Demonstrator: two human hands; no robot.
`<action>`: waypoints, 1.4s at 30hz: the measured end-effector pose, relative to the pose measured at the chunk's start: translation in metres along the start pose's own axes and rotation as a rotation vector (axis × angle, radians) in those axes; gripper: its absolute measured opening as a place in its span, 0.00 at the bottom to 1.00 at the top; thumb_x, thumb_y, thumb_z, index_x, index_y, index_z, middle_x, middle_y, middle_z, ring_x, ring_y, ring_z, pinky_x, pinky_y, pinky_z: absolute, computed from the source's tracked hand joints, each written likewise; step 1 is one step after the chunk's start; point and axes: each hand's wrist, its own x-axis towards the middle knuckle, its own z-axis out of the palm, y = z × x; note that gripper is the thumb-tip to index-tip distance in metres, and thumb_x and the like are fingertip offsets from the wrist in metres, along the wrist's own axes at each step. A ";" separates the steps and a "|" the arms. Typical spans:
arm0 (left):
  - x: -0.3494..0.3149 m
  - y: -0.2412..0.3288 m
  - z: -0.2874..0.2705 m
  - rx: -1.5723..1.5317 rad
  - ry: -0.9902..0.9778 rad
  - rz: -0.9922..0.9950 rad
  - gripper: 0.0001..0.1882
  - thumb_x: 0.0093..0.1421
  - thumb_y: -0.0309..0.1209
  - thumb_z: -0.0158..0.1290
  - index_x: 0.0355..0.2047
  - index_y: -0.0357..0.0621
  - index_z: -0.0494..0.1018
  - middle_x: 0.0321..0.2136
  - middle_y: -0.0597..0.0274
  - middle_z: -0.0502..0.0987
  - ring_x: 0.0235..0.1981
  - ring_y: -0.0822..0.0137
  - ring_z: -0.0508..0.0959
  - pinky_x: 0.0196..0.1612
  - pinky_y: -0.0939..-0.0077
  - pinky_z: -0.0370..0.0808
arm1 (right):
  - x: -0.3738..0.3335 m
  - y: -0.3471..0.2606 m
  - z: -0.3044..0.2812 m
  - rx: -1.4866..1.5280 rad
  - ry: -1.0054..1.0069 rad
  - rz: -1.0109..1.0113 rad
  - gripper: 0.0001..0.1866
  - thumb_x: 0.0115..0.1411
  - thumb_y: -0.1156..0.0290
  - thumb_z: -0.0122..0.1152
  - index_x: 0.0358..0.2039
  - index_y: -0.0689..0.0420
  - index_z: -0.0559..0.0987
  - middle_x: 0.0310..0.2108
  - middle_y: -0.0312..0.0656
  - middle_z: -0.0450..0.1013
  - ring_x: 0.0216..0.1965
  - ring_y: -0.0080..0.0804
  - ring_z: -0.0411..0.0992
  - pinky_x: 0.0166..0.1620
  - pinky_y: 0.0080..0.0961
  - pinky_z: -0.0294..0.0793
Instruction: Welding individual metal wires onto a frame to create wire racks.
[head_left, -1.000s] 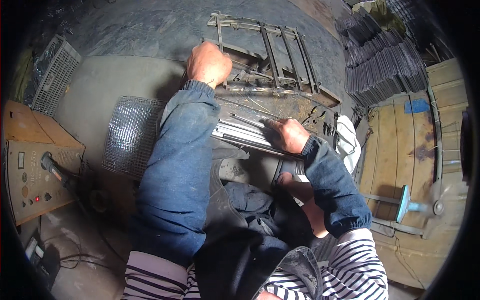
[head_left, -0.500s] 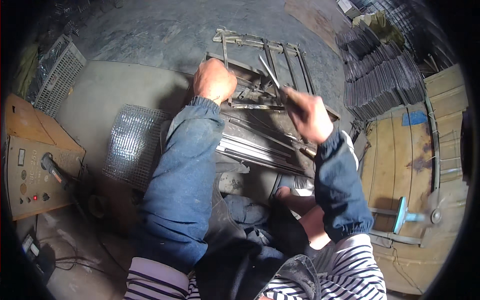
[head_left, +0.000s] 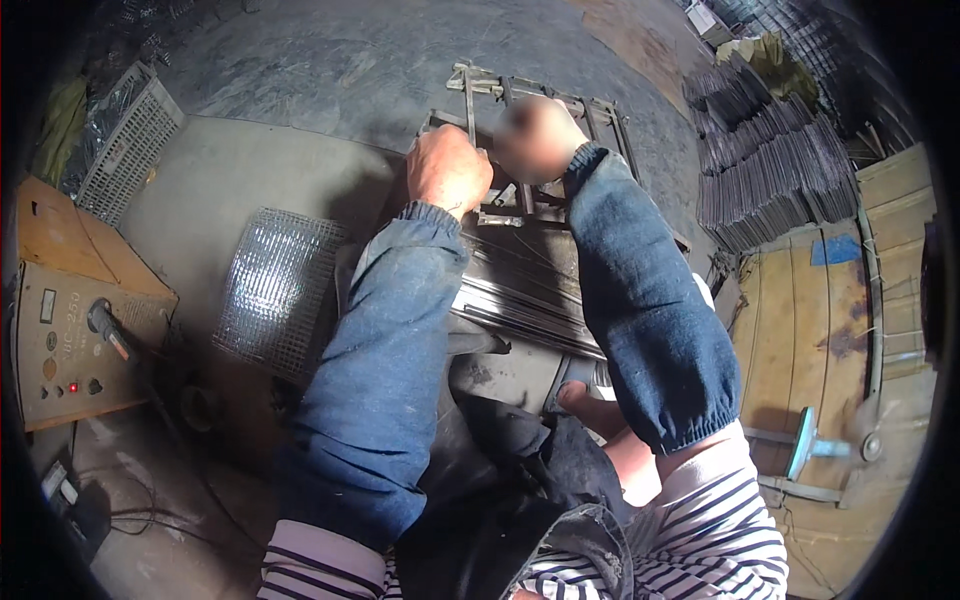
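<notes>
My left hand [head_left: 448, 172] is at the left side of a dark metal frame [head_left: 469, 108], which lies in the far centre. Its back faces up and its fingers curl out of sight, so I cannot tell what, if anything, they grip. My right hand [head_left: 540, 138] is just to its right, over the frame's bars and partly blurred; I cannot tell how wide its grip is or whether it holds something. Nearer me, thin bright metal strips [head_left: 525, 308] lie side by side. A wire mesh panel [head_left: 275, 290] is to the left, beyond a brown machine box [head_left: 95, 320] with a red light.

My judgement of the risks: with both hands bare and close together, a finger could be nicked or pinched if metal slipped against the bars. A knock to the strips could send one down toward my bare foot [head_left: 590, 400], just nearer me.
</notes>
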 end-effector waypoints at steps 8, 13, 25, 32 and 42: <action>0.016 -0.033 0.003 -0.043 0.027 0.080 0.19 0.56 0.40 0.62 0.35 0.31 0.81 0.33 0.35 0.81 0.39 0.40 0.82 0.45 0.54 0.79 | 0.007 -0.004 0.027 -0.065 0.101 -0.125 0.22 0.54 0.63 0.65 0.44 0.67 0.82 0.40 0.57 0.80 0.45 0.51 0.80 0.51 0.38 0.79; 0.011 -0.060 -0.054 -0.003 0.202 -0.090 0.26 0.53 0.50 0.64 0.35 0.34 0.82 0.36 0.37 0.82 0.41 0.39 0.82 0.49 0.51 0.77 | -0.027 -0.006 -0.036 -0.026 0.042 0.061 0.27 0.63 0.58 0.65 0.58 0.62 0.76 0.36 0.51 0.82 0.36 0.35 0.79 0.45 0.35 0.77; -0.355 -0.574 -0.070 -0.728 0.165 -0.585 0.24 0.67 0.52 0.51 0.51 0.46 0.73 0.41 0.54 0.80 0.40 0.57 0.81 0.47 0.59 0.77 | -0.204 0.028 -0.103 0.318 0.185 0.143 0.18 0.64 0.75 0.64 0.53 0.67 0.78 0.39 0.44 0.79 0.39 0.23 0.73 0.47 0.22 0.73; -0.252 -0.487 -0.043 -1.163 0.566 -0.757 0.28 0.63 0.53 0.59 0.41 0.34 0.80 0.34 0.57 0.79 0.34 0.60 0.79 0.37 0.61 0.80 | -0.231 -0.008 -0.119 0.165 0.275 0.008 0.14 0.60 0.77 0.67 0.45 0.68 0.80 0.31 0.47 0.78 0.32 0.29 0.75 0.38 0.23 0.74; -0.181 -0.449 -0.061 -0.083 0.610 -0.669 0.21 0.64 0.42 0.56 0.39 0.30 0.79 0.34 0.47 0.83 0.34 0.56 0.82 0.40 0.59 0.77 | -0.267 -0.018 -0.139 0.121 0.269 0.034 0.12 0.57 0.78 0.67 0.43 0.64 0.82 0.32 0.51 0.79 0.31 0.41 0.79 0.36 0.28 0.76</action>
